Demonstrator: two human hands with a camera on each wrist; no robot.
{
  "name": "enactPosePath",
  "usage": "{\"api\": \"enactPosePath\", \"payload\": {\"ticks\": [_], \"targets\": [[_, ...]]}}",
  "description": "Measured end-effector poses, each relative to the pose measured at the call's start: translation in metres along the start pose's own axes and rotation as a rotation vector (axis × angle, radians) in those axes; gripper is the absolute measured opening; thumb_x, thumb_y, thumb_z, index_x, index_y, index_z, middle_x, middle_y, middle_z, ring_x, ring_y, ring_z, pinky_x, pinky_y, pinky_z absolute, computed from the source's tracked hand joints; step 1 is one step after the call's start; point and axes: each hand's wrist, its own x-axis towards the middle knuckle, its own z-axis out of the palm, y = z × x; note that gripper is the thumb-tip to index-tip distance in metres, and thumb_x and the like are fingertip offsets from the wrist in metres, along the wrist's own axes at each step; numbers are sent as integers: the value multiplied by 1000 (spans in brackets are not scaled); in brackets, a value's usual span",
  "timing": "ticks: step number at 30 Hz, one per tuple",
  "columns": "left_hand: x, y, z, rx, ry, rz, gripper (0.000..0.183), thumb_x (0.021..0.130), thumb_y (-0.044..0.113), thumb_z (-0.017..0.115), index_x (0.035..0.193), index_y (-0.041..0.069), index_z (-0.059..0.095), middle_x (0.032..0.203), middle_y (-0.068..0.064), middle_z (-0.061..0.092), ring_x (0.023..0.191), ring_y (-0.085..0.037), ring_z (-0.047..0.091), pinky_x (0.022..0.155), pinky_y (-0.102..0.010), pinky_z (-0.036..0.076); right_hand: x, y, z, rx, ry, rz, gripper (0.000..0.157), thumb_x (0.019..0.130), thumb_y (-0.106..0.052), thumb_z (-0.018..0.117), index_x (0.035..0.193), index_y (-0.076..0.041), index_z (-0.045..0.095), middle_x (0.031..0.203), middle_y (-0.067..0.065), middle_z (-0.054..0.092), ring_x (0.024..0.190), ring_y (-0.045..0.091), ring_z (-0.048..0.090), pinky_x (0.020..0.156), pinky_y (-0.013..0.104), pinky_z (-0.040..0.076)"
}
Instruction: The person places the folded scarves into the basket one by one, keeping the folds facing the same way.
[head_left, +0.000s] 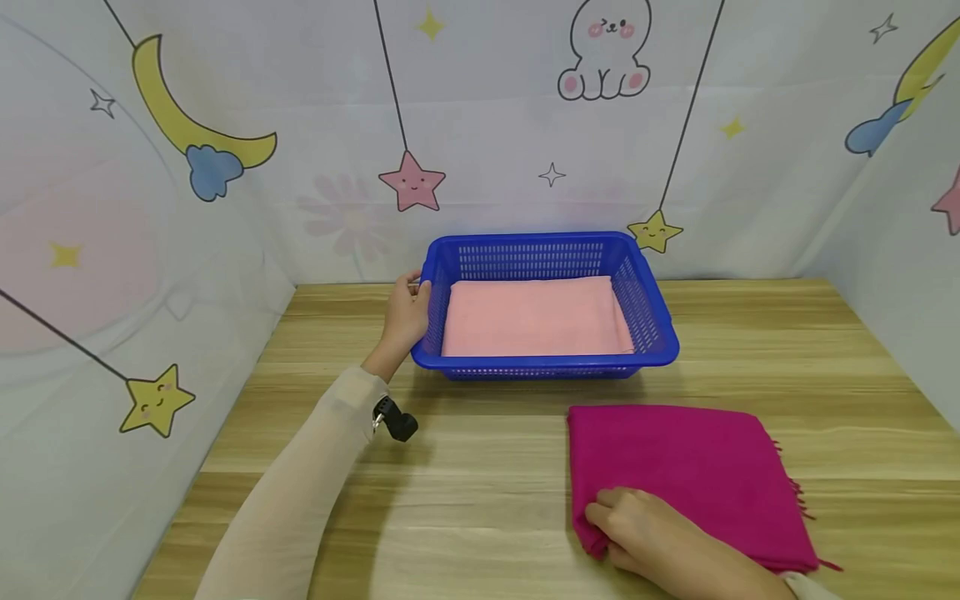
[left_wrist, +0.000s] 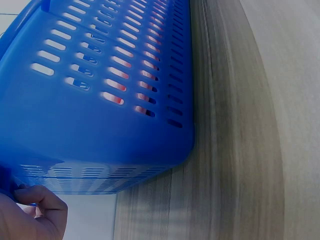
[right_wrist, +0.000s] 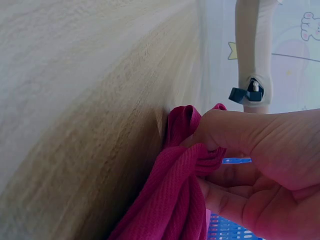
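A blue plastic basket (head_left: 542, 362) with slotted walls stands at the back of the table, a folded pink cloth (head_left: 536, 317) lying inside it. My left hand (head_left: 407, 310) grips the basket's left rim, fingers curled over the edge; in the left wrist view that hand (left_wrist: 37, 212) shows at the lower corner. In front lies a folded magenta scarf (head_left: 690, 475) with fringe along its right edge. My right hand (head_left: 637, 529) pinches the scarf's near left corner. Up close in the right wrist view, thumb and fingers hold several layers of the scarf (right_wrist: 172, 185).
The wood-grain table (head_left: 465, 492) is bounded by a white printed curtain (head_left: 480, 125) at the back and both sides. The basket stands near the back curtain. A small black device (head_left: 395, 419) is strapped to the left wrist.
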Motion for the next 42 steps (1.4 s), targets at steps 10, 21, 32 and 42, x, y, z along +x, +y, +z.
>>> {"api": "enactPosePath", "payload": {"ticks": [10,21,32,42], "targets": [[0,-1,1,-3,2,4,46,109,20,41,147,-4,38,126,-25,54,108,-35,56,90,-45,49,6,-6,2,17,-22,-15,22,67,4,70,77,-13,60,70,-8,48,62,1,39,55,18,38],[0,-1,0,-5,3,10,45,109,19,41,147,-5,38,126,-26,55,108,-36,56,91,-46,49,12,-10,6,5,-11,-51,22,67,3,70,77,-13,60,70,-7,48,61,1,40,54,16,37],[1,-1,1,-4,7,11,45,108,19,42,147,-5,39,124,-25,56,107,-35,57,90,-45,50,18,-13,9,-11,3,-81,24,64,3,71,75,-14,57,69,-8,47,59,2,41,53,18,37],[2,-3,1,-3,3,10,46,109,20,41,147,-4,39,123,-24,56,105,-34,56,87,-44,49,23,-20,9,3,-27,-57,21,69,2,72,75,-15,60,69,-9,47,60,2,39,55,14,35]]}}
